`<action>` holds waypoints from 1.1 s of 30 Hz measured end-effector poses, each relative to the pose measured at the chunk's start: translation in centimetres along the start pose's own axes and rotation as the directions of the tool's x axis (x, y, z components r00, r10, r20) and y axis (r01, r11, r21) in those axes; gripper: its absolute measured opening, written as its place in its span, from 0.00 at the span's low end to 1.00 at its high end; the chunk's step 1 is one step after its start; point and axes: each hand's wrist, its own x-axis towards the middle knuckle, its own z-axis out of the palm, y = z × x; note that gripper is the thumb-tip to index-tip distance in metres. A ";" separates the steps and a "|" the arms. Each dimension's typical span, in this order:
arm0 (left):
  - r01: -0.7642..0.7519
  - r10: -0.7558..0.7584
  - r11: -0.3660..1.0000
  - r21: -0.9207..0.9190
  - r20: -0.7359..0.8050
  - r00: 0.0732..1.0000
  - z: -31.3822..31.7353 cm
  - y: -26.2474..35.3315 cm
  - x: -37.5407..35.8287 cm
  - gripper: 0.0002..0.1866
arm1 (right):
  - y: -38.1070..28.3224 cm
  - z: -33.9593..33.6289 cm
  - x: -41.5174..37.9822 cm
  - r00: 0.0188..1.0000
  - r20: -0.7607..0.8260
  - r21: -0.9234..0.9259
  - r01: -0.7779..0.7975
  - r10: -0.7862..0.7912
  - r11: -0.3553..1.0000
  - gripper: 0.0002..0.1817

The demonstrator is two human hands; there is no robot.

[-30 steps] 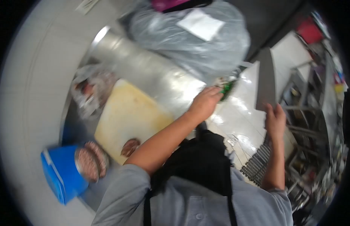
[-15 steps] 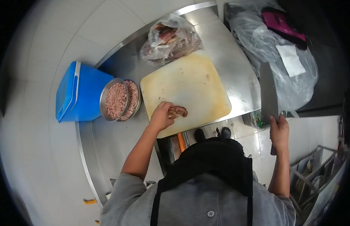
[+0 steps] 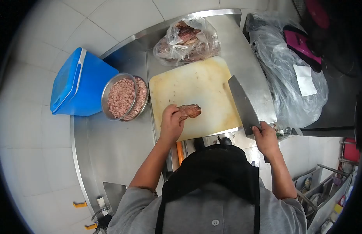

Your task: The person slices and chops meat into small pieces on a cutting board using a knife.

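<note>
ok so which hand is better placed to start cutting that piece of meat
The right hand, most likely: it grips the knife, whose blade is beside the right part of the cutting board. The left hand holds the meat, so it seems better suited to steadying.

Cleaver (image 3: 244,104) swung in to the cutting board (image 3: 196,84)

The right hand (image 3: 266,139) had brought the blade inward from over the floor, off to the side, until it overlapped the board's right edge in view. The left hand (image 3: 172,124), earlier out past the worktop's (image 3: 114,144) edge, had come back and gripped the chunk of dark meat (image 3: 192,111) that had lain alone on the board. Half a second on, more of that chunk stuck out beyond the fingers.
</note>
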 end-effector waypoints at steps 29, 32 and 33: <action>0.463 -0.427 0.849 -0.254 0.186 0.885 6.5 -1.5 -1.6 0.10 | -12.3 5.5 1.2 0.931 0.320 -0.448 0.311 -0.175 0.838 0.07; 0.409 -0.382 0.885 -0.223 0.157 0.911 6.2 -1.2 -1.6 0.08 | -12.7 4.9 1.1 0.903 0.359 -0.535 0.407 -0.237 0.740 0.05; 0.393 -0.362 0.902 -0.178 0.182 0.914 6.0 -1.1 -1.4 0.08 | -13.1 4.6 0.8 0.905 0.360 -0.540 0.402 -0.229 0.739 0.05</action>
